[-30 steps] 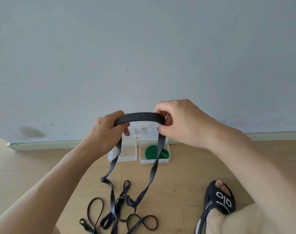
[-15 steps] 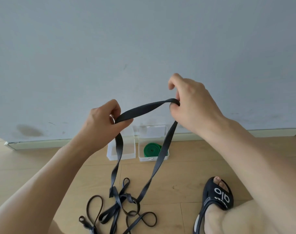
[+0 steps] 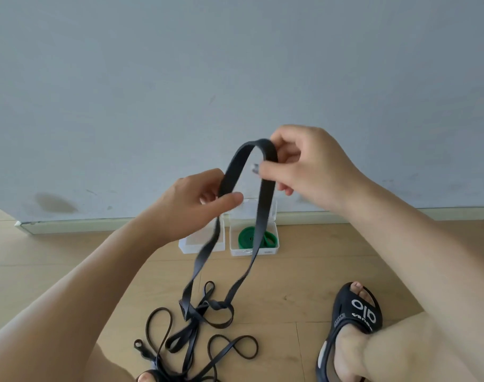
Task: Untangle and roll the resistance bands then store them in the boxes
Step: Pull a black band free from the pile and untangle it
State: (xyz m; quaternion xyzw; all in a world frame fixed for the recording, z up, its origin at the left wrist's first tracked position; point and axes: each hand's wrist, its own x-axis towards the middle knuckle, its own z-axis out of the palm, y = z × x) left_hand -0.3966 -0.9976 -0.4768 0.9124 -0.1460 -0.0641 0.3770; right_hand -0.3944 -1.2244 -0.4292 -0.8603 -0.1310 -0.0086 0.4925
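Black rubber, the resistance band (image 3: 236, 164) is arching above the two boxes: the right hand (image 3: 304, 166) is pinching its top, the left hand (image 3: 191, 208) is clamping thumb and fingers on one strand. Its tails are trailing into a tangle (image 3: 196, 326) nearer than the box with the green roll (image 3: 253, 238).

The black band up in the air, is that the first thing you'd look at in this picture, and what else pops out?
Yes. The black band arches in the middle, pinched by the left hand and the right hand, its ends trailing into a tangle of bands on the wooden floor. Behind it by the wall, a rolled green band sits in the right clear box; a black sandal shows at lower right.
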